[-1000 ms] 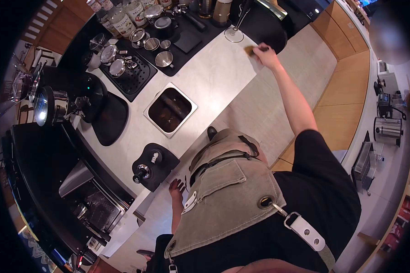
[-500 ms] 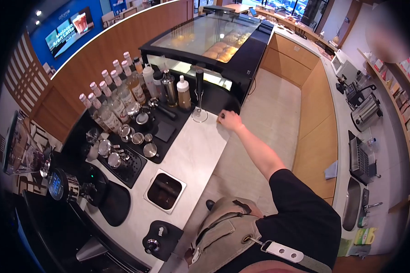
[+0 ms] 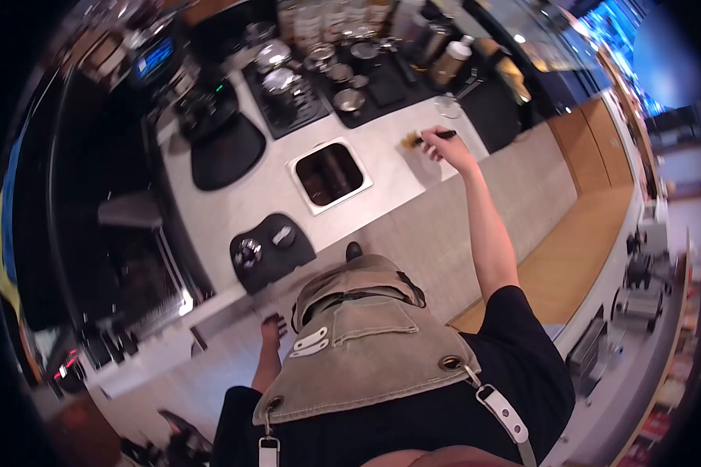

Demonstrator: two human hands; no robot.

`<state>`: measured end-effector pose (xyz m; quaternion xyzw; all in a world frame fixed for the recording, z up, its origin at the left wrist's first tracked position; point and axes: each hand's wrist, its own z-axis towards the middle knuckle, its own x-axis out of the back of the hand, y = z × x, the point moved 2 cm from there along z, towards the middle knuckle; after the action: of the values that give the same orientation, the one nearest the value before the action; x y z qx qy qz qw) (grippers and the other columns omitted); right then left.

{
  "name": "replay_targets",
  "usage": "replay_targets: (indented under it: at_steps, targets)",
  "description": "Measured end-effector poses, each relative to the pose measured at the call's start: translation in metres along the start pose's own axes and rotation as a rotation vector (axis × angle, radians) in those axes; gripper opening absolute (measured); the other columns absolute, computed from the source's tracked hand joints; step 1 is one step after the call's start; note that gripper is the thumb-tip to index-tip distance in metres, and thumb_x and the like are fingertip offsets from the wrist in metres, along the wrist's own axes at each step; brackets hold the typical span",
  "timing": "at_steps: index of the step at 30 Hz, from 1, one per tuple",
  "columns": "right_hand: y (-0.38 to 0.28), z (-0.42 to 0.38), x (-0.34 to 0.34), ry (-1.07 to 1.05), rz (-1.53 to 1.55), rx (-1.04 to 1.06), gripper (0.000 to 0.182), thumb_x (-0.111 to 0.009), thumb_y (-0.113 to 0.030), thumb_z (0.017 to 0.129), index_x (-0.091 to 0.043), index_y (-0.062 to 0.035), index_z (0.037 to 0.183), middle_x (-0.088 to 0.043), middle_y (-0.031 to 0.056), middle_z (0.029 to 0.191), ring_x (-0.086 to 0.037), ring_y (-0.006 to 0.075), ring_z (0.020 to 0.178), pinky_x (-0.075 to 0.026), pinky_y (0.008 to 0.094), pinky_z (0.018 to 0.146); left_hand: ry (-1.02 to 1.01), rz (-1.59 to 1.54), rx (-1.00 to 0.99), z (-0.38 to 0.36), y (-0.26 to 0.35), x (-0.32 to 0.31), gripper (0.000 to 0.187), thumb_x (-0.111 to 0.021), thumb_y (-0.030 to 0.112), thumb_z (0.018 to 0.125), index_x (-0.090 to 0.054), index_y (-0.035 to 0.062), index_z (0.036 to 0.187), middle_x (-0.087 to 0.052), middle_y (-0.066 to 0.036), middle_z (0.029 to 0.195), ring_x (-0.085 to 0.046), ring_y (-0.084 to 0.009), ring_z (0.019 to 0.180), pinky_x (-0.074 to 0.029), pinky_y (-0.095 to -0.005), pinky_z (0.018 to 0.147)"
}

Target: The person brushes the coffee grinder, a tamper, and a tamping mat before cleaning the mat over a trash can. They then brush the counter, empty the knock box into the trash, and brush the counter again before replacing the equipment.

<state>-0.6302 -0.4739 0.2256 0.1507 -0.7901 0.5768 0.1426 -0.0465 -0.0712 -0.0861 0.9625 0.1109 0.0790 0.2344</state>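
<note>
My right hand (image 3: 446,148) holds a small brush (image 3: 413,140) with a dark handle and light bristles, over the right part of the white counter (image 3: 382,156). Just behind it, a clear round glass or whisk end (image 3: 447,107) is near the counter's back edge. My left hand (image 3: 273,327) hangs low beside the apron (image 3: 366,342), its fingers apart and nothing in it. A square metal-rimmed opening (image 3: 329,176) is set in the counter, left of my right hand.
Metal pitchers (image 3: 349,100) and a sauce bottle (image 3: 450,62) stand along the back on dark mats. A black tamping mat (image 3: 273,251) lies at the front edge. The coffee machine (image 3: 109,226) is at the left, wooden cabinets (image 3: 592,233) at the right.
The view has turned and tilted down. My right hand has come up from the counter's far corner, with the brush now plainly visible. My left hand has come into view.
</note>
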Motion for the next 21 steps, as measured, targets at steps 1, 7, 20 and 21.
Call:
replay_targets:
  at_steps: [1,7,20,21]
  targets:
    - [-0.008,0.015,-0.028,-0.017,0.035,0.046,0.034,-0.067,-0.036,0.097,-0.068,-0.0037,0.107,-0.074,0.0058,0.084,-0.065,0.0112,0.066,-0.051,0.0253,0.058,0.022,-0.048,0.003,-0.003,-0.002,0.005,0.049,-0.060,0.035,0.098,-0.056,0.0065,0.138,-0.068,-0.013,0.127,-0.067,-0.0298,0.105,-0.055,-0.0461,0.086]
    - [0.023,-0.010,-0.122,0.075,-0.422,0.197,0.036,-0.061,-0.045,0.098,-0.063,-0.0102,0.106,-0.073,0.0159,0.085,-0.072,0.0326,0.086,-0.053,0.0427,0.077,0.061,-0.211,0.003,-0.038,-0.037,0.018,0.051,-0.062,0.039,0.099,-0.056,0.0068,0.138,-0.068,-0.012,0.128,-0.067,-0.0281,0.108,-0.055,-0.0432,0.086]
    - [-0.104,-0.144,-0.221,-0.384,-0.296,0.251,0.024,-0.068,-0.030,0.100,-0.072,-0.0066,0.099,-0.066,-0.0011,0.076,-0.056,0.0058,0.068,-0.044,0.0243,0.061,-0.096,0.125,-0.071,-0.038,-0.160,0.080,0.044,-0.062,0.033,0.098,-0.062,0.0081,0.134,-0.070,-0.006,0.115,-0.067,-0.0228,0.097,-0.055,-0.0411,0.082]
    - [-0.109,-0.130,-0.246,-0.327,-0.151,0.306,0.024,-0.069,-0.030,0.100,-0.072,-0.0072,0.104,-0.066,-0.0012,0.079,-0.056,0.0050,0.071,-0.045,0.0237,0.063,-0.123,0.119,-0.092,-0.029,-0.156,0.085,0.044,-0.062,0.033,0.098,-0.063,0.0080,0.134,-0.071,-0.005,0.115,-0.067,-0.0225,0.097,-0.055,-0.0409,0.083]
